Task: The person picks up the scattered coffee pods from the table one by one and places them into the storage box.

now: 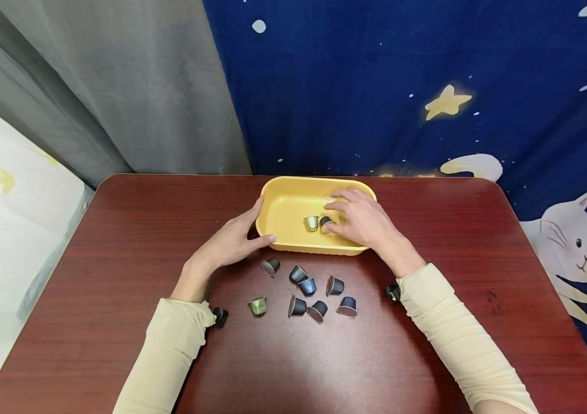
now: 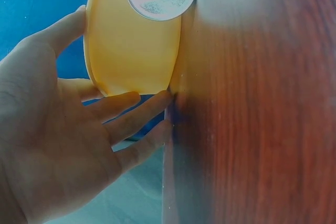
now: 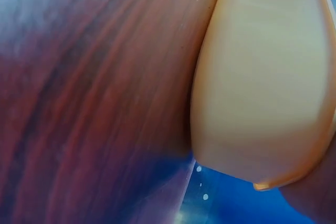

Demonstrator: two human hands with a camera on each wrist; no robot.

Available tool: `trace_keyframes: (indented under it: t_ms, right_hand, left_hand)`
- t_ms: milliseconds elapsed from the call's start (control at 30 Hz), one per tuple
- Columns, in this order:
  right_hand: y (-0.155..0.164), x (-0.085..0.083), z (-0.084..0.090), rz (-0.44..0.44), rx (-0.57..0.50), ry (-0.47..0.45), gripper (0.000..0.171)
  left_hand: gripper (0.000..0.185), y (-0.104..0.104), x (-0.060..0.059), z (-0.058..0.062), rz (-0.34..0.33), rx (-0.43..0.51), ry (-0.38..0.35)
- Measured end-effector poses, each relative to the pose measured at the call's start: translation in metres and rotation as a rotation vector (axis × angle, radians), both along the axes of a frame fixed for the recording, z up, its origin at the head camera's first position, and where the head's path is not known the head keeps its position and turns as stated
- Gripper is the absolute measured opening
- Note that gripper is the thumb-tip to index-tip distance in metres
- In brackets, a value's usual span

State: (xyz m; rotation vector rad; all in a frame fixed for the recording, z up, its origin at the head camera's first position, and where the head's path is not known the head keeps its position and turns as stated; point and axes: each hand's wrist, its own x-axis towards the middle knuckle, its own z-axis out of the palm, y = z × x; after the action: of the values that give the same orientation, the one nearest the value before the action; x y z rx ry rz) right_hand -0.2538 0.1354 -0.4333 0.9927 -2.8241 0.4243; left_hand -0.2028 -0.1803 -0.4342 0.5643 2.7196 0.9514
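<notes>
Capsules (image 1: pixel 307 286) litter the table (image 1: pixel 252 356) before the yellow tub (image 1: pixel 314 249), left grip (image 1: pixel 231 240) spread, right grip (image 1: pixel 363 218) unclear.

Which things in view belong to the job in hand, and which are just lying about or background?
Seem part of the job:
tub
left hand, against the tub
right hand, reaching into it
gold capsule and dark capsule, inside it
eight loose capsules, outside it

Seem just background:
table, only the work surface
grey curtain
blue curtain
</notes>
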Motion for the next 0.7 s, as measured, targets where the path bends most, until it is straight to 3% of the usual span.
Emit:
trace_keyframes:
  t_ms: [167, 700]
  right_hand:
    - [0.003, 0.003, 0.000, 0.033, -0.064, 0.041, 0.048]
    - [0.008, 0.017, 0.007, 0.041, -0.066, 0.074, 0.048]
  left_hand:
    - [0.097, -0.001, 0.000, -0.001, 0.000, 0.003, -0.007]
    - [0.098, 0.000, 0.002, 0.002, 0.006, 0.004, -0.020]
